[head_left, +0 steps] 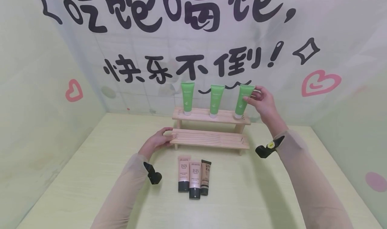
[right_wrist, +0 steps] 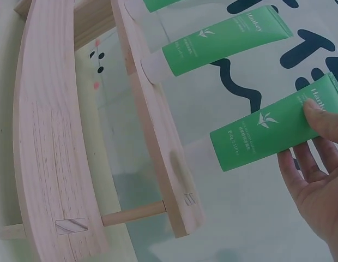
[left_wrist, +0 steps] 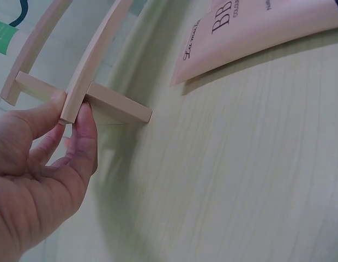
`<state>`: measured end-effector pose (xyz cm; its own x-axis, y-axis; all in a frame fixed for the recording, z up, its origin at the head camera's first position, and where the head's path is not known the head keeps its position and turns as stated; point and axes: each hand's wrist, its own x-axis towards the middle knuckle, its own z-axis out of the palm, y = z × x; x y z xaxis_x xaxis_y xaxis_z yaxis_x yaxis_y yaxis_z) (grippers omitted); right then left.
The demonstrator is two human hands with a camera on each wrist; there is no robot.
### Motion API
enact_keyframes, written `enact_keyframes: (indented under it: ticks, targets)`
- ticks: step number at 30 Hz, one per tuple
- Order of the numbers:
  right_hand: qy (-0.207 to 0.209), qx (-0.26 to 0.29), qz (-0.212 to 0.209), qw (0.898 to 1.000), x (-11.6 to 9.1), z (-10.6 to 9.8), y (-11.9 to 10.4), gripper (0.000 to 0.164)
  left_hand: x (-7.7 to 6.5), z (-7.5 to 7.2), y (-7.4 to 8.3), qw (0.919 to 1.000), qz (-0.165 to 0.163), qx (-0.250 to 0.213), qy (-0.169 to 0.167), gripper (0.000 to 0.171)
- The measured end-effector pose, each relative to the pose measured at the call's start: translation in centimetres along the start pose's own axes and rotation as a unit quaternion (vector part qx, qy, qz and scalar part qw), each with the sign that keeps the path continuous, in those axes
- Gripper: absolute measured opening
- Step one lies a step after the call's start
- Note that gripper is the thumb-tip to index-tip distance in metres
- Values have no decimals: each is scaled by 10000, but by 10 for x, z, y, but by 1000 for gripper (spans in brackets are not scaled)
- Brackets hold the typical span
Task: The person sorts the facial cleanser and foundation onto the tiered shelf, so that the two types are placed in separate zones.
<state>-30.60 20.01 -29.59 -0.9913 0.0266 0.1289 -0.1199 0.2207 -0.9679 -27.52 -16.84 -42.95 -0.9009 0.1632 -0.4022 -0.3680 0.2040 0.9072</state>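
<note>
My right hand [head_left: 266,104] pinches a green squeeze tube [right_wrist: 278,123] between thumb and fingers, near its crimped end. The tube's white cap points down at the right end of the upper step of a wooden two-step rack [head_left: 208,138]; whether it bears on the wood I cannot tell. Farther left on that step, a middle green tube [head_left: 216,101] and a left green tube [head_left: 187,98] stand upright on their caps. With thumb and fingers, my left hand [left_wrist: 49,158] grips the left end of the rack's lower step.
In front of the rack, two pink BB cream tubes [head_left: 183,172] and a brown tube with a black cap [head_left: 206,177] lie side by side on the pale wood-grain table [head_left: 99,175]. A wall with large black lettering [head_left: 193,66] rises close behind the rack.
</note>
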Motion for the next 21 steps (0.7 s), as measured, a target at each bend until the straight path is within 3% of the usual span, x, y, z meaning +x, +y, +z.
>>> enact_keyframes:
  ticks: [21]
  targets:
    - [-79,-209,130,9997,6,4,11,55,2,1,-1,10000,-18,-70,0,58]
